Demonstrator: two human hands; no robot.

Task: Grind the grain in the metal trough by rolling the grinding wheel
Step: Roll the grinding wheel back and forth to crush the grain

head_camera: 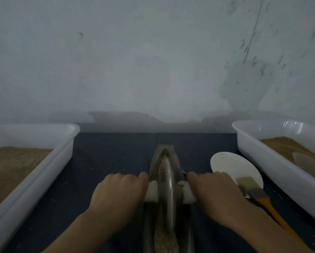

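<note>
A narrow boat-shaped metal trough (155, 157) runs away from me down the middle of the dark table. Brown grain (165, 236) lies in its groove, near and far of the wheel. The metal grinding wheel (168, 183) stands upright in the trough on a white-wrapped axle handle (152, 191). My left hand (118, 192) grips the handle's left end. On the other side my right hand (217, 192) grips the right end. Both hands lie knuckles up, close to the wheel.
A white plastic tub (43, 167) holding brown grain stands at the left; a second white tub (273, 161) with brown powder stands at the right. A white dish (229, 165) and a brush with an orange handle (268, 207) lie right of the trough. A grey wall rises behind.
</note>
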